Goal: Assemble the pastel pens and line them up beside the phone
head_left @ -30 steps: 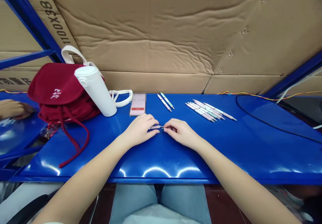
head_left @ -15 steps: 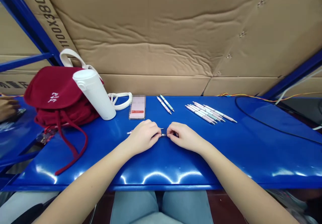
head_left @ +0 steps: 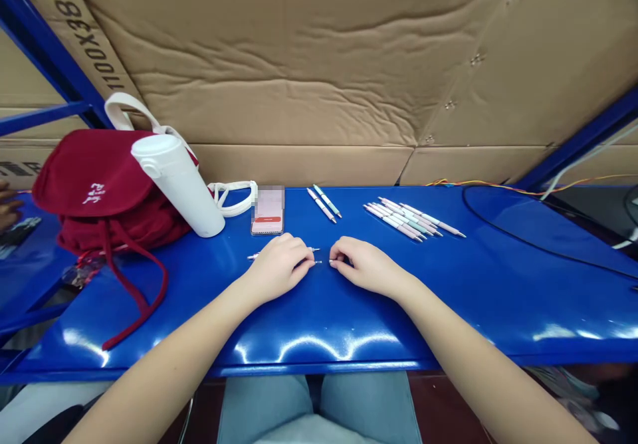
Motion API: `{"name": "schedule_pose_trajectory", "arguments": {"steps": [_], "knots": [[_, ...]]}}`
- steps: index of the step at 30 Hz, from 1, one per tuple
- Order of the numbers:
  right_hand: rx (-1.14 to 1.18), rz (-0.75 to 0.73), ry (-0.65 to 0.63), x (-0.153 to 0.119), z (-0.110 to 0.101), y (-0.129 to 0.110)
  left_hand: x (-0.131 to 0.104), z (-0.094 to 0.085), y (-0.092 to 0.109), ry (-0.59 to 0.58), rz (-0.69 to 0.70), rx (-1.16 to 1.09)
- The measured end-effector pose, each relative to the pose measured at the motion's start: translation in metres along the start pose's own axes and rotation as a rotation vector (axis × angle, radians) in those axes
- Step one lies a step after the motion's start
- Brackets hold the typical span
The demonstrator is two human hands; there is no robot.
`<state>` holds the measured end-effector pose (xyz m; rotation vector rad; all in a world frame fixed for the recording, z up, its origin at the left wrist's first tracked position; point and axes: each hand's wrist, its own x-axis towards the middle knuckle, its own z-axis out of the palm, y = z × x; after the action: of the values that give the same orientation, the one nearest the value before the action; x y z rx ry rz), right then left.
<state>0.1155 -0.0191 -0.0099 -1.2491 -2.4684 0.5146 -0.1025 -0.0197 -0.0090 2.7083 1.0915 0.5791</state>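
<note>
My left hand (head_left: 279, 268) is closed in a pinch over the table, with a pen (head_left: 318, 262) between thumb and fingers. Only the pen's narrow right end shows; the rest is hidden by the hand. A second pen (head_left: 253, 256) lies under or just behind this hand, its two ends sticking out on either side. Facing it across a small gap, my right hand (head_left: 366, 266) is closed too, thumb and forefinger pinching a tiny pale piece (head_left: 331, 261), too small to make out clearly.
On the blue table (head_left: 319, 324), two pens (head_left: 323, 203) lie beyond my hands and a bundle of several pens (head_left: 411, 219) to the right. A phone (head_left: 268, 211), white bottle (head_left: 182, 185) and red bag (head_left: 109, 185) stand left. A black cable (head_left: 528, 244) crosses the right side.
The gap between my hands has widened slightly, and the end of the held pen now stands clear of my right fingers. The whole view has shifted a little.
</note>
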Motion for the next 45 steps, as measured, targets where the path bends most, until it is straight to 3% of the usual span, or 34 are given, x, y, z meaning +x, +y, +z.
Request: {"name": "schedule_pose_trajectory", "arguments": {"steps": [10,15,19,23,32,45], "knots": [[0.004,-0.099,0.127,0.001,0.006,-0.016,0.000,0.003,0.001,0.060,0.022,-0.039],[-0.001,-0.063,0.152,0.004,0.005,-0.004,-0.001,-0.007,-0.008,0.060,-0.028,0.021],[-0.017,0.051,0.193,0.006,0.003,0.011,-0.004,-0.019,-0.024,-0.082,-0.141,0.197],[-0.021,0.099,0.186,0.007,0.004,0.016,-0.003,-0.021,-0.029,-0.206,-0.141,0.224],[-0.024,0.091,0.201,0.007,0.005,0.015,-0.003,-0.019,-0.022,-0.138,-0.086,0.187],[-0.021,0.083,0.196,0.007,0.003,0.009,-0.003,-0.019,-0.021,-0.151,-0.080,0.190]]}}
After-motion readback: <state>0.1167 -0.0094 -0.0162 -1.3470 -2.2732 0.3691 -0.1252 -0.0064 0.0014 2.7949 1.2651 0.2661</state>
